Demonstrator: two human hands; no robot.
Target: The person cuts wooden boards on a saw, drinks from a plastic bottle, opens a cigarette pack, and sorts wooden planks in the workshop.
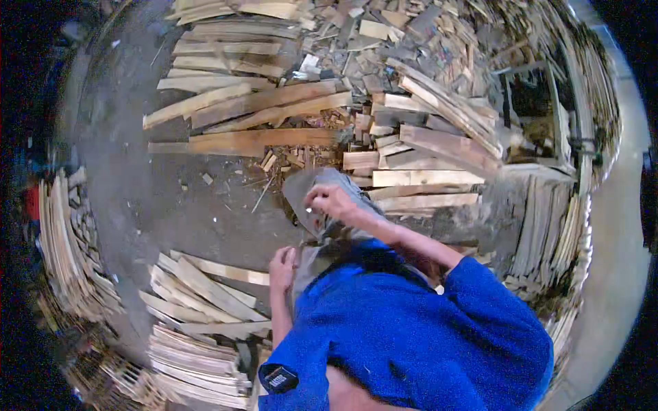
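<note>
My right hand (330,201) is over my grey trouser leg (303,186), its fingers curled inward. A tiny pale spot shows at the fingertips; I cannot tell what the hand holds. Lower down and to the left, my left hand (282,268) hangs beside my thigh with loosely bent fingers and nothing visible in it. Close to that hand is the end of a pale board (223,269) on the pile at left. Ahead of my right hand, long wooden boards (267,103) lie stacked, with short offcuts (295,157) at their near ends.
More boards (425,179) are piled to the right, beside a framed box-like stand (538,103). Wood scraps (384,31) cover the floor at the back. Bundled strips (65,246) stand at far left, and a neat stack of slats (195,366) is at lower left.
</note>
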